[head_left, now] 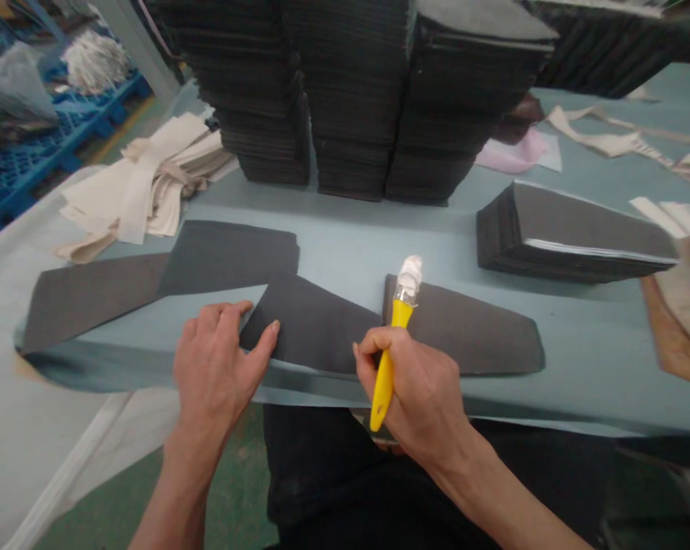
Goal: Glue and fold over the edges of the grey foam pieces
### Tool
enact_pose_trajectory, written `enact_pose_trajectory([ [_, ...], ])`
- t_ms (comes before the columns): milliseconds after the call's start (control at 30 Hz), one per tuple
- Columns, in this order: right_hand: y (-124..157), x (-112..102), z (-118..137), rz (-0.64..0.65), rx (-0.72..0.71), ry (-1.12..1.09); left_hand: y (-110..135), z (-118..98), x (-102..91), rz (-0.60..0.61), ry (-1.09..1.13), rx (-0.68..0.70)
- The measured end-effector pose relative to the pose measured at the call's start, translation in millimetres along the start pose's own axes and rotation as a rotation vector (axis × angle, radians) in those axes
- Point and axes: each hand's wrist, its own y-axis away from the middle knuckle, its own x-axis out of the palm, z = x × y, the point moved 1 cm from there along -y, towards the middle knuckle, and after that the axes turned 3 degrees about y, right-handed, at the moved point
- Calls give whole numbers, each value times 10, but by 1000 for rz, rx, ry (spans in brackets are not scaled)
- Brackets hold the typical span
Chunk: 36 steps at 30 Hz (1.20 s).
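The yellow brush (pixel 402 312) is held in the right hand (pixel 416 386) — its handle wrapped by the fingers, its whitish head pointed away over the right-hand dark sheet (pixel 471 328). The middle dark sheet (pixel 315 325), laid near the front edge of the table (pixel 345 237), is touched at its left end by the thumb of the left hand (pixel 221 347); thumb and forefinger are spread, but whether anything is pinched cannot be told. Tall dark stacks (pixel 353 107) are set behind.

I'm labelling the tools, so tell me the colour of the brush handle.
The brush handle is yellow, seen in the head view.
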Motion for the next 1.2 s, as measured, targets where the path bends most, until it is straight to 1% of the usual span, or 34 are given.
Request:
enact_pose_trajectory([
  [167, 175, -102, -17, 17, -52, -13, -90, -84, -27, 83, 98, -92],
  [333, 303, -171, -2, 9, -64, -33, -106, -114, -64, 120, 209, -86],
  [467, 403, -203, 1, -29, -74, -44, -36, -156, -89, 106, 386, -118],
  [600, 519, -315, -102, -61, -46, -25, 50, -240, -126, 83, 548, -151],
  [767, 610, -496, -311, -82, 8, 58, 147, -417, -210, 70, 621, -179],
  [900, 580, -641, -569, -171, 60, 105, 128, -639, -274, 58, 703, -153],
  [967, 540, -730, -732, -214, 113, 151, 54, -777, -284, 63, 749, -113],
  [1033, 500, -824, -901, -249, 182, 189, -65, -929, -266, 94, 808, -37],
  [1100, 475, -909, -1056, -286, 220, 185, -209, -1082, -221, 134, 892, 62],
  [1200, 491, -1009, -1251, -352, 276, 201, -419, -1272, -120, 211, 965, 156],
])
